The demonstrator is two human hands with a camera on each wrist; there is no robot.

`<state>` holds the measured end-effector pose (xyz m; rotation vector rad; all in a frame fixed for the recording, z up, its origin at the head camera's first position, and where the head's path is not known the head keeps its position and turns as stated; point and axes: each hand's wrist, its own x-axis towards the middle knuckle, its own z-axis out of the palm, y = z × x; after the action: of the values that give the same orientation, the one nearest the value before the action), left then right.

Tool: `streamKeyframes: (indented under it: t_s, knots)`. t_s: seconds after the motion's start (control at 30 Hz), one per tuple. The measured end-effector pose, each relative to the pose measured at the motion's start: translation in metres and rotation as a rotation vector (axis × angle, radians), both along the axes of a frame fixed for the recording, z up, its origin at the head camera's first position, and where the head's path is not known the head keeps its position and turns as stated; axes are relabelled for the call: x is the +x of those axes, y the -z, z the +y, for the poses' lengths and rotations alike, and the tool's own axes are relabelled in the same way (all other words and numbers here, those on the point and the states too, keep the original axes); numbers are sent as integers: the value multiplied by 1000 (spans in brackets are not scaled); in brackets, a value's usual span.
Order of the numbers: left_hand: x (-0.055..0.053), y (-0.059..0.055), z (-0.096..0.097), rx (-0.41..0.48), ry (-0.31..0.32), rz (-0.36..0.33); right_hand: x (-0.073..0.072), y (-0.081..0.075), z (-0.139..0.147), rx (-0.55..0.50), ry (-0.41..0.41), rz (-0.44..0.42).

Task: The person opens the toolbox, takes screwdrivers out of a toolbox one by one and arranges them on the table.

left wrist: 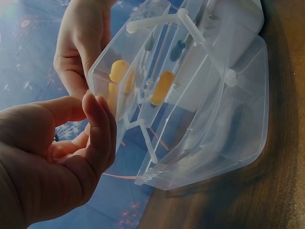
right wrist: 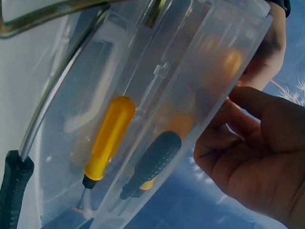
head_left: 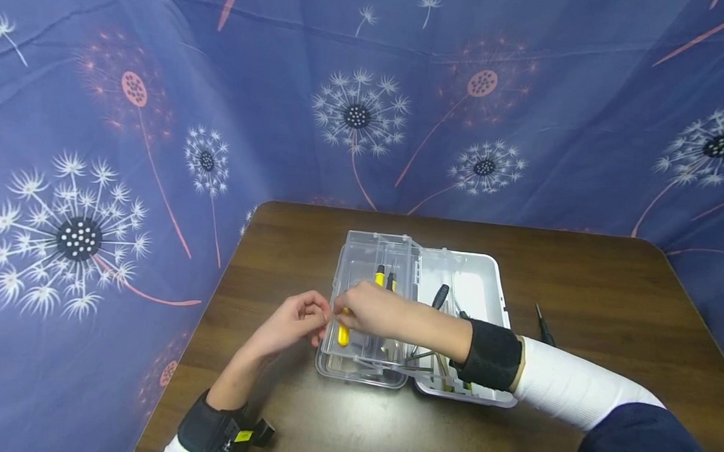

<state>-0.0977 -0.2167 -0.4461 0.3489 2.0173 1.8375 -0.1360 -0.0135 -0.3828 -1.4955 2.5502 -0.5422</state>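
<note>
A clear plastic tray stands out from the left side of the toolbox in the head view, with yellow-handled screwdrivers and a dark-handled screwdriver in its tiers. My left hand is at the tray's outer left edge, thumb and fingertips brought together on the rim. Over the tray reaches my right hand, its curled fingers and thumb pinching the same edge close beside the left fingertips. In the left wrist view both hands meet at the tray's edge. The exact fingertip contact is partly hidden.
The toolbox's white base lies to the right, holding a dark-handled screwdriver and several metal tools. A black screwdriver lies on the brown table farther right. Folding arms link the tray tiers.
</note>
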Motion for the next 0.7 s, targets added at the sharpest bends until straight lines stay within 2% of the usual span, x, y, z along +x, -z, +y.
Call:
streamKeyframes:
  t_s: [0.27,0.5,0.7]
  knots:
    - [1,0,1,2,-9,-18,-3,-2,2,59,13,-52]
    - [1,0,2,-15,-15,-21,-3,-5,10,-31,75,-46]
    - [0,-1,2,-19,-22,-14,-2,-9,19,-88,183,-46]
